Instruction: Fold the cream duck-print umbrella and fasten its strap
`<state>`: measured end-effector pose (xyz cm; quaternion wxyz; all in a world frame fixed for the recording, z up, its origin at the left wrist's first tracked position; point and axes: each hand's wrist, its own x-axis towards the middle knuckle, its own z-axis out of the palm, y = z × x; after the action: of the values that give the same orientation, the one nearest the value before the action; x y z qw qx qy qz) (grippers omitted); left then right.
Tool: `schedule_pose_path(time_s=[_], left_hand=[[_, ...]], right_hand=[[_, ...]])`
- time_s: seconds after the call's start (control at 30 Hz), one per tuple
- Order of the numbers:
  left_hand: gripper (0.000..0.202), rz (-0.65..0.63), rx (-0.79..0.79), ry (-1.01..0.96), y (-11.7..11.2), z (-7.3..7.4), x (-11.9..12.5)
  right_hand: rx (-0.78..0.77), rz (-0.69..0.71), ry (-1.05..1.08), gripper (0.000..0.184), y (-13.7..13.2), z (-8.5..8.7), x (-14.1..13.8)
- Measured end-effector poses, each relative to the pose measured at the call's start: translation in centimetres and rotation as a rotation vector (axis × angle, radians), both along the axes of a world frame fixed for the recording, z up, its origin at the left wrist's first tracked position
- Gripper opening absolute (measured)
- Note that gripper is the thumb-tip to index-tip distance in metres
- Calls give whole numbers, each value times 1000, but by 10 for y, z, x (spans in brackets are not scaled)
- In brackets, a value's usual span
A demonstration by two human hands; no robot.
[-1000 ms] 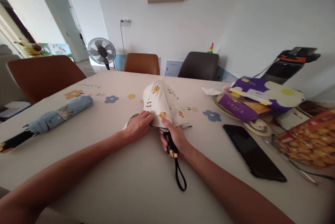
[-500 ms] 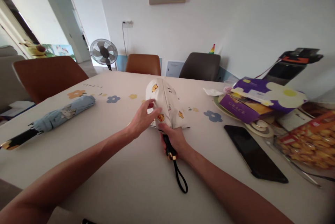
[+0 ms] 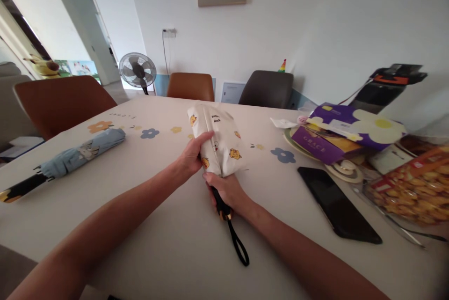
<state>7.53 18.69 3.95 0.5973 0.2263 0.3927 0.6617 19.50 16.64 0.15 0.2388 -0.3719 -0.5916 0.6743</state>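
Note:
A folding umbrella (image 3: 224,138) with cream fabric and yellow duck prints lies collapsed in front of me, its canopy loosely folded and pointing away. My right hand (image 3: 226,190) wraps round its black handle, just under the fabric's lower edge. From the handle's gold-trimmed end hangs a black wrist loop. Around the left side of the canopy closes my left hand (image 3: 196,152), thumb on top of the fabric and the other fingers hidden beneath. A second umbrella (image 3: 84,152), light blue with a black handle, rests folded on the table to the left.
The pale table (image 3: 150,239) has printed flowers. On the right lie a black phone (image 3: 338,204), a purple box (image 3: 315,143) on a plate and a bag of snacks (image 3: 417,187). Chairs, including a brown one (image 3: 191,87), and a fan (image 3: 138,73) stand beyond.
My left hand has gone from open fingers at the fabric to gripping the canopy's left side. The cream umbrella has turned, showing printed lettering, and its folds lie flatter.

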Motion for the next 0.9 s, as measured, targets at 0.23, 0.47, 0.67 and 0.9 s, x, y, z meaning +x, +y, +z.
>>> schedule_pose_path(time_s=[0.23,0.47,0.67,0.9], left_hand=[[34,-9,-28,-111,2,1,-6],[43,-88,-39,-89,-1,6,-5],[50,-141,-22,-85,3,2,-8],[59,-224,-46,-8,3,-10,-10]], right_hand=[[-135,3,94,29,-1,2,-2],[-229,140,177,38,-4,5,3],[-325,114,281,51,-5,6,1],[-374,120,268,40,-11,15,1]])
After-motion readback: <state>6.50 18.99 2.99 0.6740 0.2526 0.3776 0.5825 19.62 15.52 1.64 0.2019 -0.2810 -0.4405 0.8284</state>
